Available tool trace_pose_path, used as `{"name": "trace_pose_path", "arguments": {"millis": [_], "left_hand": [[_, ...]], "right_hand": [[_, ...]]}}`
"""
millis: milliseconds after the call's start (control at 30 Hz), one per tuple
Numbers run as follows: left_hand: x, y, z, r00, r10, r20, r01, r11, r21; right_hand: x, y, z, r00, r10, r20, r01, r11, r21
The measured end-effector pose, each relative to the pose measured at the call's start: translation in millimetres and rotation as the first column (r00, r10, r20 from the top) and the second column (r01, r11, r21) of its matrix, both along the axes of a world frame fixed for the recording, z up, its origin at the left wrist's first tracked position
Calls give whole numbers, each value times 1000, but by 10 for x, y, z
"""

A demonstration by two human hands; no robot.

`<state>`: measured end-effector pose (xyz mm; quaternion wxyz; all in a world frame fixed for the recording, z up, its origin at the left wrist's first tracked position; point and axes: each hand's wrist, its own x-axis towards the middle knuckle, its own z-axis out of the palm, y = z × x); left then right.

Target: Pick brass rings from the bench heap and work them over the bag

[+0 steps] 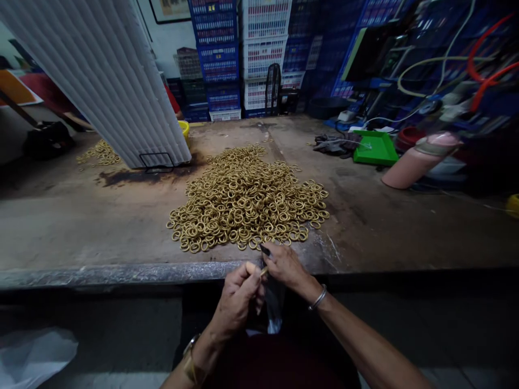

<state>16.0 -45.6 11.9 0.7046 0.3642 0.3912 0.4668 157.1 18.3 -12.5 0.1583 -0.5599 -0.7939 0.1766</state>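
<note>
Working at the near edge of a worn brown worktop (405, 227), a person's left hand (237, 300) and right hand (286, 266) meet over a crumpled clear plastic bag (274, 310) hanging below the edge. The left hand's fingers are curled closed around the bag's top, and a small brass-coloured piece (264, 272), too small to identify with certainty, shows pinched between the two hands. The right hand's fingers are bent onto that piece, its dark-nailed forefinger touching the nearest rings of a broad heap of brass-coloured metal rings (247, 200) just beyond. A metal bangle (318, 299) circles the right wrist and a gold-toned wristwatch (190, 356) the left, its face cut off from view.

No writing can be read anywhere: the stacked blue and white plastic crates (243, 54) at the back carry none that is legible, and the framed picture (170, 9) above is cropped by the frame's top. A white ribbed panel (109, 75) hides part of a smaller ring pile (99, 153) and most of a yellow container (184, 129). A green plastic tray (375, 148) and a pink cylinder (417, 161) sit right; the machinery behind them is dark and tangled.
</note>
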Motion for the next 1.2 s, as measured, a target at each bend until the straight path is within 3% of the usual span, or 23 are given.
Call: {"name": "trace_pose_path", "arguments": {"millis": [167,367,567,733,967,1100,1200], "left_hand": [[-25,73,-25,972,81,221,-43,984,-171],[-75,131,-102,956,124,265,-74,979,-192],[-124,143,-194,932,91,352,9,962,-272],[-125,168,-205,924,115,366,-6,958,-287],[-138,240,-169,960,160,230,-106,967,-232],[-103,297,-186,977,213,-19,-214,974,-74],[-61,355,-200,954,232,-187,-232,972,26]], "right_hand": [[-74,84,-26,996,-89,27,87,994,63],[-139,148,26,990,-78,117,76,997,25],[-159,171,65,980,-165,114,160,986,56],[-274,167,99,978,-167,129,165,986,20],[-241,185,24,988,-141,63,135,987,91],[-126,185,-43,997,-69,-46,75,987,144],[-69,196,-80,990,-84,-111,99,985,139]]}}
